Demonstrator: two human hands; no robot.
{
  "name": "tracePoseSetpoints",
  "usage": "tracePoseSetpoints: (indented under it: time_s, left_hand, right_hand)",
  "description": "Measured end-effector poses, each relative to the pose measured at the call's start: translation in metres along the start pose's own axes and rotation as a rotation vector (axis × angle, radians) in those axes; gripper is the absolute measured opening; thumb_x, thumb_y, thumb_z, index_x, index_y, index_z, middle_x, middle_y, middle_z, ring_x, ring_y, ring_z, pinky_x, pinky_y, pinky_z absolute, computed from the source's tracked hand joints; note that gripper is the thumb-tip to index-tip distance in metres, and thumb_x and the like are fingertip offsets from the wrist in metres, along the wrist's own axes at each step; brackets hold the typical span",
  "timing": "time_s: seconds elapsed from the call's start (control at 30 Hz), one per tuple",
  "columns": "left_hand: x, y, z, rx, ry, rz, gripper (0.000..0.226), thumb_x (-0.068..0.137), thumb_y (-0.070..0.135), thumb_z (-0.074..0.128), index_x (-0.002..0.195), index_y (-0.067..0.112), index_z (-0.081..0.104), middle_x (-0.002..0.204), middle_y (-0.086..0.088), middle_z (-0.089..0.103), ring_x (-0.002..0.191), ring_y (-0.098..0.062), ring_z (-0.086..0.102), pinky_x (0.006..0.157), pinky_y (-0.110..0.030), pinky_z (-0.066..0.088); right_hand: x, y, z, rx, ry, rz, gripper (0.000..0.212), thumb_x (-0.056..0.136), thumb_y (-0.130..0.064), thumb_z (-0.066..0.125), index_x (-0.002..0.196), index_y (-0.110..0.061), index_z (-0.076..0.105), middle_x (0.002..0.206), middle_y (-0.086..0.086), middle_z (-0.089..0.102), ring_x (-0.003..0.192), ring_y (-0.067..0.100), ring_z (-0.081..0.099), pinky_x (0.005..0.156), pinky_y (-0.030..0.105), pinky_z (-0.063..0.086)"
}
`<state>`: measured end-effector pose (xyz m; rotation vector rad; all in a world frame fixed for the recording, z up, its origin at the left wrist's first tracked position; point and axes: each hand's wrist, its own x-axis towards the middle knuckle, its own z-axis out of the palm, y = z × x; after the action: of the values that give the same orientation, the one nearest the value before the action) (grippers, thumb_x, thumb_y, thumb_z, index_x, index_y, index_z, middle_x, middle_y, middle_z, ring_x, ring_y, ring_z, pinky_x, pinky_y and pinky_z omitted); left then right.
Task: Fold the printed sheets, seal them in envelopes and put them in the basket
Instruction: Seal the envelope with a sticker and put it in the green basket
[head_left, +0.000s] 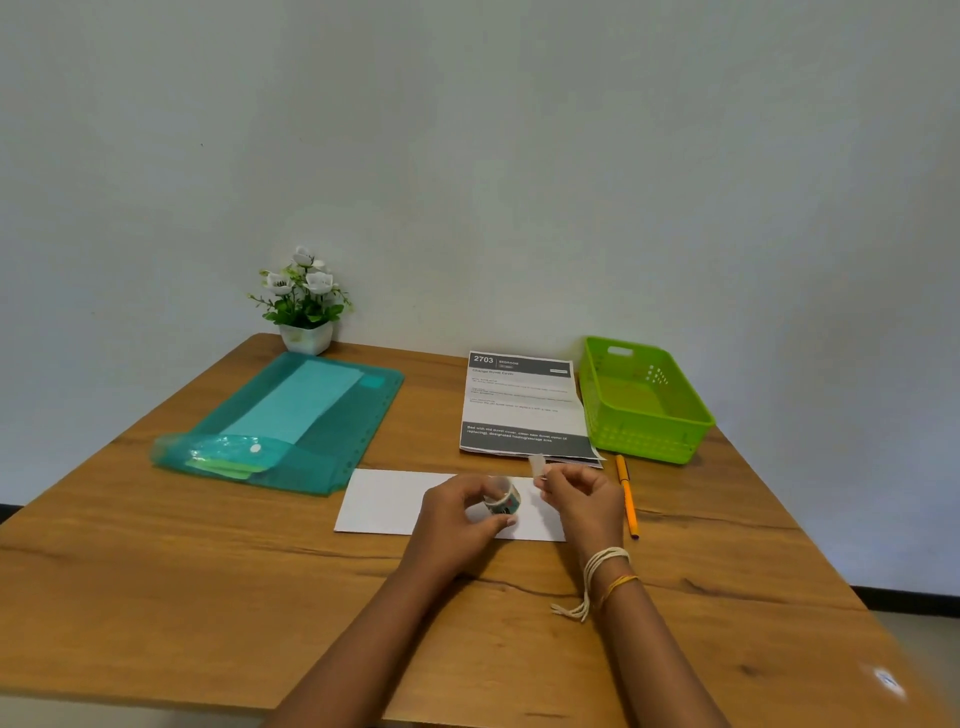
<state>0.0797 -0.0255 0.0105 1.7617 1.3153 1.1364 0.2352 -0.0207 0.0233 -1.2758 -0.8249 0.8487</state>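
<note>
A white envelope (387, 501) lies flat on the wooden table (208, 571), and both hands work just above its right half. The left hand (460, 519) grips a small roll of tape (503, 500), fingers curled round it. The right hand (582, 499) pinches a short strip of tape (537, 464) pulled up from the roll. Just behind the envelope sits the stack of printed sheets (522, 405), and to the right of those the green basket (644, 400). An orange pen (627, 496) lies right of the envelope. Left of the envelope lies a teal folder (311, 421), with a potted plant (304, 301) behind it
</note>
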Motion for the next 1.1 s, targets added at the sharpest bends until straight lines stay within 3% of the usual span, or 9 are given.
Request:
tracePoseSetpoints:
  time_s: [0.1, 0.23, 0.4, 0.53, 0.63, 0.73, 0.9, 1.1]
  left_hand:
    - [0.010, 0.009, 0.017, 0.064, -0.008, 0.042, 0.025, 0.074, 0.022, 0.081, 0.089, 0.033, 0.064, 0.099, 0.016, 0.064, 0.093, -0.001, 0.058, 0.077, -0.006, 0.040]
    - [0.035, 0.022, 0.045, 0.178, -0.074, 0.050, 0.024, 0.080, 0.022, 0.075, 0.103, 0.024, 0.066, 0.113, 0.003, 0.064, 0.105, -0.012, 0.058, 0.085, -0.020, 0.044]
    - [0.068, 0.034, 0.075, 0.425, -0.203, 0.108, 0.036, 0.085, 0.027, 0.070, 0.118, 0.016, 0.067, 0.117, -0.009, 0.057, 0.106, -0.024, 0.055, 0.081, -0.029, 0.041]
    - [0.078, 0.028, 0.084, 0.459, -0.253, 0.097, 0.035, 0.078, 0.028, 0.077, 0.109, 0.015, 0.069, 0.113, -0.006, 0.058, 0.103, -0.023, 0.057, 0.078, -0.028, 0.042]
    - [0.077, 0.021, 0.077, 0.367, -0.240, 0.140, 0.036, 0.072, 0.025, 0.081, 0.105, 0.022, 0.066, 0.113, -0.001, 0.060, 0.105, -0.018, 0.056, 0.084, -0.029, 0.046]
    - [0.069, 0.013, 0.056, 0.299, -0.165, 0.175, 0.040, 0.075, 0.025, 0.079, 0.111, 0.025, 0.061, 0.118, 0.003, 0.059, 0.109, -0.013, 0.054, 0.090, -0.028, 0.047]
    - [0.046, -0.012, 0.014, 0.369, -0.155, 0.118, 0.031, 0.080, 0.040, 0.073, 0.107, 0.028, 0.063, 0.119, 0.009, 0.060, 0.110, -0.010, 0.054, 0.089, -0.024, 0.044]
    - [0.034, -0.020, -0.002, 0.478, -0.185, 0.154, 0.035, 0.085, 0.047, 0.065, 0.116, 0.033, 0.067, 0.135, 0.013, 0.056, 0.125, -0.011, 0.048, 0.101, -0.029, 0.037]
  right_hand:
    - [0.007, 0.002, -0.015, -0.216, 0.221, -0.158, 0.017, 0.080, -0.008, 0.068, 0.066, -0.019, 0.069, 0.065, 0.000, 0.069, 0.061, 0.010, 0.062, 0.061, 0.023, 0.051]
    - [0.007, 0.008, -0.035, -0.349, 0.404, -0.240, 0.010, 0.079, -0.012, 0.069, 0.072, -0.019, 0.068, 0.064, -0.002, 0.066, 0.061, 0.008, 0.061, 0.065, 0.024, 0.049]
    - [0.010, 0.012, -0.041, -0.389, 0.468, -0.248, 0.013, 0.079, -0.009, 0.068, 0.070, -0.018, 0.065, 0.057, -0.002, 0.060, 0.054, 0.004, 0.056, 0.063, 0.022, 0.042]
    - [0.014, 0.020, -0.040, -0.418, 0.403, -0.315, 0.017, 0.078, -0.009, 0.071, 0.068, -0.019, 0.063, 0.065, 0.000, 0.066, 0.062, 0.011, 0.065, 0.060, 0.019, 0.046]
    - [0.017, 0.024, -0.042, -0.422, 0.356, -0.347, 0.016, 0.077, -0.010, 0.073, 0.067, -0.018, 0.063, 0.068, -0.001, 0.067, 0.065, 0.009, 0.067, 0.058, 0.012, 0.047]
    - [0.018, 0.026, -0.042, -0.477, 0.291, -0.429, 0.009, 0.075, -0.011, 0.074, 0.070, -0.015, 0.068, 0.071, -0.002, 0.067, 0.066, 0.009, 0.066, 0.060, 0.024, 0.053]
    - [0.013, 0.029, -0.040, -0.564, 0.043, -0.562, 0.013, 0.073, -0.004, 0.073, 0.074, -0.016, 0.070, 0.076, -0.005, 0.067, 0.069, 0.003, 0.064, 0.065, 0.018, 0.054]
    - [0.010, 0.031, -0.036, -0.690, -0.215, -0.591, 0.012, 0.074, -0.009, 0.073, 0.080, -0.020, 0.074, 0.083, -0.012, 0.070, 0.077, -0.001, 0.065, 0.070, 0.017, 0.055]
